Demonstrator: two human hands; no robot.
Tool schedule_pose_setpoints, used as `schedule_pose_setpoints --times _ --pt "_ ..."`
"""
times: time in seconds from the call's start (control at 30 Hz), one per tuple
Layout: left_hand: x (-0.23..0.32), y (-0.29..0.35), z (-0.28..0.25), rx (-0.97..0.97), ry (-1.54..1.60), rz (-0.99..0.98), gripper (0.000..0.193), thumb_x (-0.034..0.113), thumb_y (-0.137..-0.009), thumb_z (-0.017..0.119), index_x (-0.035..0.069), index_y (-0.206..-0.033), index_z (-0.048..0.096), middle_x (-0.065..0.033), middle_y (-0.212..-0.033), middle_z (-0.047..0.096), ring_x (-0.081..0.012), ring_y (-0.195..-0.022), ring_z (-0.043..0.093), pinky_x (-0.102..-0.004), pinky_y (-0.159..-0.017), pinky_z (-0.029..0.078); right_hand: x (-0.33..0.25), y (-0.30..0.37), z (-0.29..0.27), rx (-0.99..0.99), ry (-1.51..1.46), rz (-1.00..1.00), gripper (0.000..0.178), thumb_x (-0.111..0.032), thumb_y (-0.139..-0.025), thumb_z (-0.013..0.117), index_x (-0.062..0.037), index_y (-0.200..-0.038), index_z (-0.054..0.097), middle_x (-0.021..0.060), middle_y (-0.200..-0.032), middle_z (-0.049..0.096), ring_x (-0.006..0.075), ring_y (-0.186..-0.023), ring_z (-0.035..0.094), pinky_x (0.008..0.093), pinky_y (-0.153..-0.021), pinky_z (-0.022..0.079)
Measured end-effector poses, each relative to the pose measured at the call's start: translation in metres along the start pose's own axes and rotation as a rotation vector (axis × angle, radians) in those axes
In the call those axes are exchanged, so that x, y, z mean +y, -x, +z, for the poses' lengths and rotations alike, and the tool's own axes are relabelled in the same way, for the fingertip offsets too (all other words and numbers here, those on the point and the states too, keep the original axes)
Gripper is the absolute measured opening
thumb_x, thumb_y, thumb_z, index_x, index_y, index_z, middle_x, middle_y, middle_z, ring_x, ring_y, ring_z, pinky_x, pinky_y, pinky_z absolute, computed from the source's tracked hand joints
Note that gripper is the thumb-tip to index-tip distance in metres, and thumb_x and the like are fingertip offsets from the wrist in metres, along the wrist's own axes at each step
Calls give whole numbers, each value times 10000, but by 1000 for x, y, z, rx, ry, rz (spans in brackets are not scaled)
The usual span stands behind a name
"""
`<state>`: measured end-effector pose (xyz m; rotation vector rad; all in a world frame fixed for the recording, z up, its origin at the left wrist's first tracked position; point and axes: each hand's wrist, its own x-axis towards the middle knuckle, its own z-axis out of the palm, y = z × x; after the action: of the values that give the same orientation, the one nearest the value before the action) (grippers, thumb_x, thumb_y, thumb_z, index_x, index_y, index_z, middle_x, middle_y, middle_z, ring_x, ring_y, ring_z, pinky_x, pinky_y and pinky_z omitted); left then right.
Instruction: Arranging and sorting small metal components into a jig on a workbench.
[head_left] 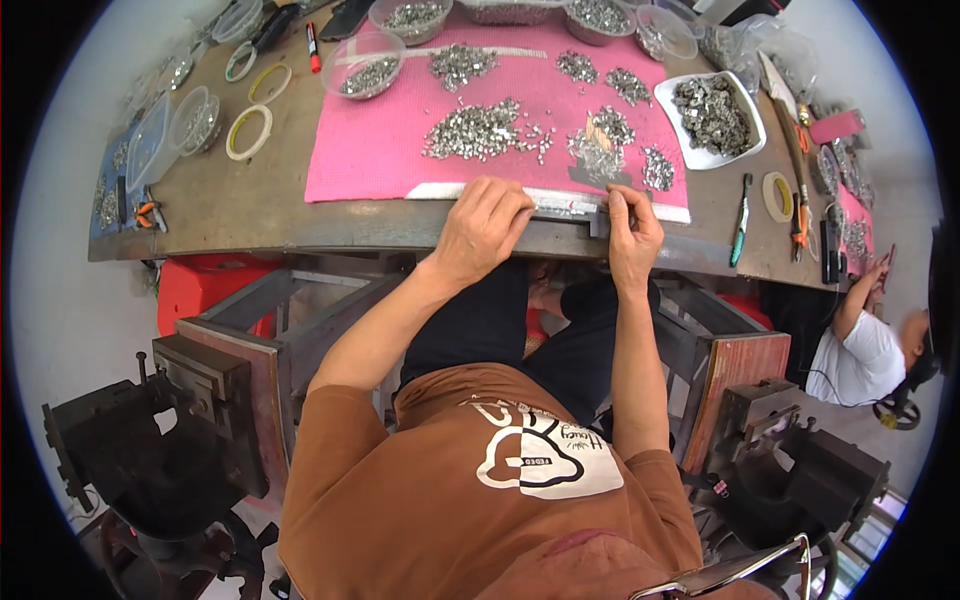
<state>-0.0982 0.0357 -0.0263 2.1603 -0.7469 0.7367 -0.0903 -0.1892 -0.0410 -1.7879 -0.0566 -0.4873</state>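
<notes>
Pink mat [380,150], white tray [672,95] of metal bits [712,115].

Brown workbench [250,200] carries a pink mat [400,140] at its centre. Left of the mat: tape rolls [249,132] and clear plastic tubs [170,130]. Right of the mat: white dish [670,95] of metal parts, tape ring [777,196], toothbrush [741,218].

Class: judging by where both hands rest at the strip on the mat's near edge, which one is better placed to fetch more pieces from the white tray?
Probably the right hand: the white tray lies on its side, beyond the strip.
</notes>
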Motion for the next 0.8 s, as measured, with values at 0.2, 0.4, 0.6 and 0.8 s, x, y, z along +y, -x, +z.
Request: schedule_pose_setpoints --times 0.2,0.4,0.6,0.8 --pt "6 2 -3 -34 75 -69 154 9 -814 719 13 -917 605 -123 -918 619 -308 -856 615 -396 -766 505 -1 4 -3 -15 69 -29 96 -62 -963 644 12 -1004 690 31 -816 634 101 -753 590 254 -693 471" --pt "3 2 -2 -62 184 -102 116 14 -857 683 9 -927 591 -138 -902 609 -331 -840 612 -419 -741 500 0 5 -5 -18 69 -36 93 -58 -963 639 8 -1002 692 35 -820 645 106 -755 600 258 -703 472" --pt "-5 -3 -12 -121 247 -211 80 -17 -892 654 -12 -966 627 -126 -942 649 -288 -850 655 -360 -744 522 -2 2 -1 -17 70 -23 90 -61 -964 646 -3 -1007 699 26 -816 653 103 -753 606 258 -694 479" --pt "-6 -1 -10 -140 226 -195 90 -18 -885 662 -12 -966 623 -132 -950 648 -290 -857 653 -365 -746 523 -1 4 0 -31 37 -24 99 -81 -970 658 0 -1013 696 25 -828 648 100 -759 605 252 -696 476"
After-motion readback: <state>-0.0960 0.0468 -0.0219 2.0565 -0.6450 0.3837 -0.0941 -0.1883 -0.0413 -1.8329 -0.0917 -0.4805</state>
